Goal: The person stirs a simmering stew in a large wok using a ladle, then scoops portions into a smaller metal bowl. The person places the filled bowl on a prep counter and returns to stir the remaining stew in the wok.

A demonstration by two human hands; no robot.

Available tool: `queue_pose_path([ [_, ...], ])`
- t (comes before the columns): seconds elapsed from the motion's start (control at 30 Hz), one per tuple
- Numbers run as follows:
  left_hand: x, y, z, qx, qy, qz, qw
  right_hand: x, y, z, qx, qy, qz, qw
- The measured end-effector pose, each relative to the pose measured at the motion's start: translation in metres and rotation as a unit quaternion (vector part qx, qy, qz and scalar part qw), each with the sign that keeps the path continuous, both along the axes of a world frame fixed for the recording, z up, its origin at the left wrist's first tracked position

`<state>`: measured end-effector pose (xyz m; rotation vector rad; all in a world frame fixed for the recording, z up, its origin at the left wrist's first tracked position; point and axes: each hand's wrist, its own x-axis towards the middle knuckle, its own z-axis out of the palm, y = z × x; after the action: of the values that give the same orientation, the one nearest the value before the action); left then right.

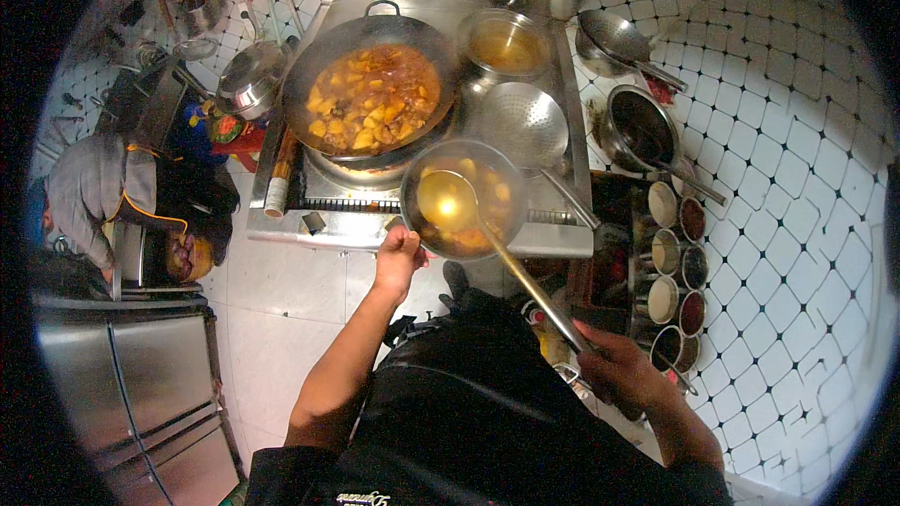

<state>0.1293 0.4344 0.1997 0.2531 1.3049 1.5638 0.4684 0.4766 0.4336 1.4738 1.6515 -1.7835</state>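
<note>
My left hand (399, 263) grips the near left rim of a round bowl (515, 190), held over the front edge of the stove. Inside the bowl are chunks of food in liquid, partly hidden by the ladle. My right hand (622, 364) is closed around the handle of a long metal ladle (529, 280). The ladle's scoop is over the bowl and shines yellow, apparently full of liquid. Beyond the bowl, a large black wok (302, 77) sits on the burner with a stew (376, 98) of yellow chunks in reddish sauce.
On the stove (555, 242) are a pot of yellowish liquid (508, 42) and a perforated strainer (527, 119). Handled pans (640, 128) and several seasoning tubs (663, 251) line the right side. At left, another person (98, 179) bends near a steel cabinet (165, 351).
</note>
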Motion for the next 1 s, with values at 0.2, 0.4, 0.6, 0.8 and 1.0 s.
queue_pose_path([
  [0.2, 0.001, 0.001, 0.0, 0.003, 0.001, -0.002, 1.0, 0.011, 0.0, -0.018, 0.296, 0.032, 0.136, 0.945],
  [0.4, 0.0, 0.002, 0.001, 0.018, -0.008, -0.004, 1.0, 0.017, 0.009, -0.05, 0.391, -0.05, 0.209, 0.895],
  [0.6, -0.001, 0.003, -0.002, 0.0, 0.005, -0.007, 1.0, 0.021, 0.01, -0.052, 0.424, -0.046, 0.219, 0.878],
  [0.8, 0.002, 0.0, 0.001, -0.001, -0.011, 0.01, 1.0, 0.016, 0.017, -0.05, 0.363, -0.051, 0.165, 0.916],
  [1.0, 0.006, -0.002, 0.004, 0.014, -0.011, 0.028, 0.999, 0.008, 0.039, -0.04, 0.123, 0.148, -0.085, 0.978],
])
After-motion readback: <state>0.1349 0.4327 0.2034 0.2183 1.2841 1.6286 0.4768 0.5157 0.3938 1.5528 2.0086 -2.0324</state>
